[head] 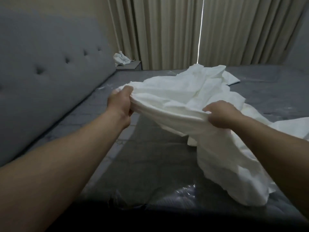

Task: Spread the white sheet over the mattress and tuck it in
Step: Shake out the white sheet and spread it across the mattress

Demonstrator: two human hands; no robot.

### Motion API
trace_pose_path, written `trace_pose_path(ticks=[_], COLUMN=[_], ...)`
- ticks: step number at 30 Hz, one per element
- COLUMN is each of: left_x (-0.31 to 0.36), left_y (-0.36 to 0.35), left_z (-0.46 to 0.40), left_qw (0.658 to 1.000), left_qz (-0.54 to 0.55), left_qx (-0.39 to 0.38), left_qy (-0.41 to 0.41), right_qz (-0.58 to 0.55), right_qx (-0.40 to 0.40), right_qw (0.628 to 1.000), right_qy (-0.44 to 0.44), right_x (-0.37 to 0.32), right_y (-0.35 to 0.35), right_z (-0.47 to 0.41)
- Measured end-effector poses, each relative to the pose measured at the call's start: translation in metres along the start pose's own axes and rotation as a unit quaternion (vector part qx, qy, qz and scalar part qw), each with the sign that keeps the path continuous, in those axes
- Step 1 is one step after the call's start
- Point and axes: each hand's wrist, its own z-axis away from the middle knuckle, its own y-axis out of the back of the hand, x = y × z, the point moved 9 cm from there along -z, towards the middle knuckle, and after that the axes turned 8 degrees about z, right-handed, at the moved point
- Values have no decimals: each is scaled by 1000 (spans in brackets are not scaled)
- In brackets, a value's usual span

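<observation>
1. Both hands lift the white sheet (184, 97) above the grey mattress (147, 158); rest lies bunched centre-right.
2. Left hand (119, 102) and right hand (220, 114) each clench a gathered edge.
3. Prob. light, limp, non-slip fabric; best taken at hem/corners w/ hands wide apart.

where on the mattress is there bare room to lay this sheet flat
The mattress is bare between the headboard and the bunched white sheet, from the near edge up under the left hand. A second bare strip lies far right, below the curtains. The middle and right are crowded with the sheet gripped by the right hand.
</observation>
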Motion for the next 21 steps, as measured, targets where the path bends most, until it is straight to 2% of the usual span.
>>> trace_pose_path(ticks=[2,3,4,6,7,8,9,10,12,13,14,15,16,19,21], left_x=[11,6,-1,-28,-38,-50,-59,-65,-75,-78,-80,-80,-79,-72,-75], left_y=[9,6,11,16,23,24,23,26,32,37,42,48,56,76,83], left_z=[35,53,76,117,138,155,169,185,199,201,200,193,179,129,108], left_qw=[986,962,924,808,757,720,697,685,667,661,661,674,703,838,912], left_qz=[-132,-209,-287,-448,-501,-531,-543,-545,-544,-543,-540,-534,-528,-457,-322], left_qx=[-95,-171,-250,-382,-418,-445,-466,-482,-508,-518,-522,-510,-475,-279,-168], left_qy=[-37,-35,-24,-22,-31,-37,-45,-49,-43,-27,-7,14,36,103,189], right_qz=[-197,-281,-348,-406,-383,-343,-270,-184,-68,-74,-114,-149,-186,-381,-464], right_qx=[19,28,13,-85,-134,-165,-188,-194,-157,-150,-143,-136,-127,-61,-40], right_qw=[980,959,937,909,913,924,944,963,983,985,983,979,974,922,885], right_qy=[6,9,22,32,33,28,30,39,59,38,0,-21,-30,-25,21], right_x=[-43,-61,-88,-139,-165,-181,-192,-204,-212,-207,-197,-189,-183,-177,-184], right_y=[22,29,34,22,8,-6,-20,-36,-59,-67,-72,-74,-69,-32,1], right_z=[20,29,42,64,74,78,84,94,99,100,101,100,100,104,114])
